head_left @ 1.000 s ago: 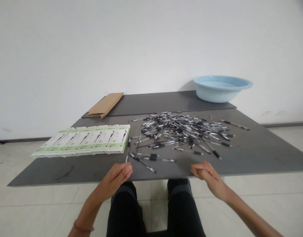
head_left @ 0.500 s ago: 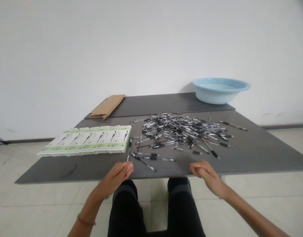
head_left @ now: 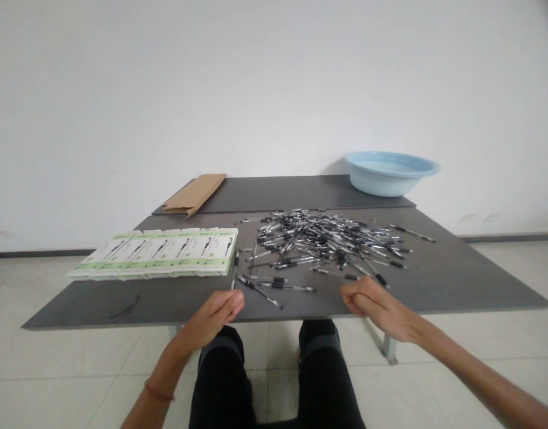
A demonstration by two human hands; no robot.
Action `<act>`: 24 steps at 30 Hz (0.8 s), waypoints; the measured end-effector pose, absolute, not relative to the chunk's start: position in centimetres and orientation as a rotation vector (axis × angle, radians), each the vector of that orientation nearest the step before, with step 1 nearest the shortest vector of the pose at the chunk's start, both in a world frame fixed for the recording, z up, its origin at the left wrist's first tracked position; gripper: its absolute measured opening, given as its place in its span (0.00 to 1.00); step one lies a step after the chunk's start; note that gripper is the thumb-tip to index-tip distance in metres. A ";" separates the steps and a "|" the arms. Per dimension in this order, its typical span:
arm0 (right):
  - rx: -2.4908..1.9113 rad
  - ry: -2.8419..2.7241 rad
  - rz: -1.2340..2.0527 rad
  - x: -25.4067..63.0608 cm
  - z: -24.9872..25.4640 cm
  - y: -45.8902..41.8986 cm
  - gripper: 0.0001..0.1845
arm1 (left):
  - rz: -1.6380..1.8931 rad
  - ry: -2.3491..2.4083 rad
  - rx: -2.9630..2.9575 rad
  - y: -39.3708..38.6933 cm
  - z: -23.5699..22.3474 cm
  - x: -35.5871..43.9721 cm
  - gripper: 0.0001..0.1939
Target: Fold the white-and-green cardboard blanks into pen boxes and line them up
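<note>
My left hand (head_left: 220,311) is closed in a loose fist at the table's near edge, just in front of a few loose pens (head_left: 260,292). My right hand (head_left: 374,304) is likewise curled into a fist, over the near edge on the right, slightly overlapping the view of a pen's end. No object shows in either hand. Beyond them lies a large jumbled pile of clear pens with black grips (head_left: 327,238). Left of the pile, a row of overlapping white and green pen boxes (head_left: 161,253) lies flat.
A brown paper bag (head_left: 195,193) lies at the back left of the grey table (head_left: 175,304). At the back right, a light blue basin (head_left: 383,183) stands near the white wall. One pen (head_left: 412,233) lies apart, right of the pile.
My right hand has moved slightly up and forward, towards the pens; my left hand has shifted a little to the right. The view has tilted slightly. Pens and boxes lie as before.
</note>
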State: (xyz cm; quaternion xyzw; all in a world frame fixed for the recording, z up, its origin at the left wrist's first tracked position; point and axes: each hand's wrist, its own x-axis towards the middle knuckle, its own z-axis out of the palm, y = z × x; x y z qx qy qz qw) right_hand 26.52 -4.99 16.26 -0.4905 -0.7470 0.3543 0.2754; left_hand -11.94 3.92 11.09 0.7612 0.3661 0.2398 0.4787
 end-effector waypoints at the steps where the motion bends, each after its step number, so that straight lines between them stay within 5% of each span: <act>1: -1.379 -1.952 0.968 26.7 15.5 -4.8 0.17 | 0.585 0.892 1.862 3.9 11.1 -11.9 0.29; 5: -1.423 -1.864 1.003 27.2 14.3 -4.3 0.15 | 0.583 0.884 1.872 3.9 11.1 -11.9 0.28; 8: -1.333 -1.922 1.036 27.6 16.2 -4.4 0.03 | 0.584 0.878 1.872 4.0 10.9 -12.0 0.28; 15: -1.510 -1.880 0.967 27.4 14.2 -4.4 0.20 | 0.580 0.877 1.843 4.0 10.7 -12.0 0.28; 21: -1.463 -1.892 0.992 29.2 14.8 -3.5 0.14 | 0.583 0.875 1.812 3.8 11.0 -11.8 0.28; 24: -1.471 -1.993 0.722 30.7 17.5 -3.1 0.12 | 0.588 0.876 1.793 3.8 11.0 -11.8 0.27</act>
